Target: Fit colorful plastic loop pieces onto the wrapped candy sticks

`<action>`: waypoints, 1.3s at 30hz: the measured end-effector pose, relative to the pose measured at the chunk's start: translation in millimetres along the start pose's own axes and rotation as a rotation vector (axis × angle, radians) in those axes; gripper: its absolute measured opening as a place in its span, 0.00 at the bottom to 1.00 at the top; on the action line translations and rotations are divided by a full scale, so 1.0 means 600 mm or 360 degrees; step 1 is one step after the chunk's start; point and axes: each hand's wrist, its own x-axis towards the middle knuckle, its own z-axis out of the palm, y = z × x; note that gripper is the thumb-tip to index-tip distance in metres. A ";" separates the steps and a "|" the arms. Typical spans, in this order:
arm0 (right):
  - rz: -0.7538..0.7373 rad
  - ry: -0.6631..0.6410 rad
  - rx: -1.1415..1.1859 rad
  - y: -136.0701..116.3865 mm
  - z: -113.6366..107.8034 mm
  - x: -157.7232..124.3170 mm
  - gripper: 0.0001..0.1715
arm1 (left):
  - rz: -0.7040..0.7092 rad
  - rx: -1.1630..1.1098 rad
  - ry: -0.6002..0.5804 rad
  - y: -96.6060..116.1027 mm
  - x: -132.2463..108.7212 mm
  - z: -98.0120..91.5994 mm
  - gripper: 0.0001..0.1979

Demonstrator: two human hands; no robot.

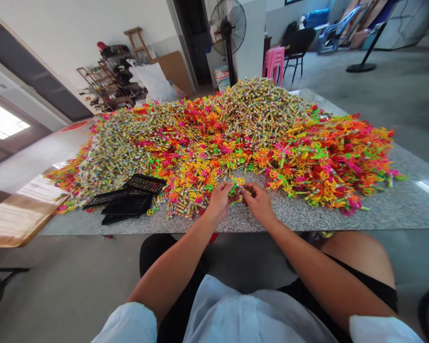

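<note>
Across the way, somebody sits with both bare hands up at the near side of the table [407, 200], well to the right of a stack of black trays [128, 202]. The left hand [219, 201] and the right hand [260, 202] are brought close together, thumbs and fingers pinched on small yellow and green pieces [239, 181] held between them; from here I can't make out which bit sits in which hand. That puts the held pieces to the right of the trays, just above the tabletop. Left of the hands and just right of the trays lies a spill of loose yellow plastic pieces [196, 176], with a heap of little tubes [110, 147] behind the trays and a brighter mound [343, 157] much farther to their right. I'd judge the step in hand to be close fingertip work on those small pieces, and the next move to call for a light, steady pinch, one hand bracing while the other adjusts.
</note>
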 end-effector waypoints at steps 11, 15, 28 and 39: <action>-0.0003 -0.0131 0.0005 0.007 -0.002 -0.002 0.25 | 0.0023 0.0139 0.0046 0.007 -0.005 0.001 0.18; 0.0023 -0.0019 0.0010 0.011 -0.002 0.001 0.26 | -0.0107 -0.0012 -0.0094 0.008 -0.011 -0.005 0.20; 0.0205 -0.0087 0.0206 0.017 -0.002 0.002 0.23 | 0.0018 0.0299 -0.0173 -0.018 -0.021 -0.007 0.19; 0.0163 -0.0028 -0.0250 0.013 -0.017 0.033 0.22 | -0.0103 0.0678 -0.0168 -0.005 0.017 -0.040 0.18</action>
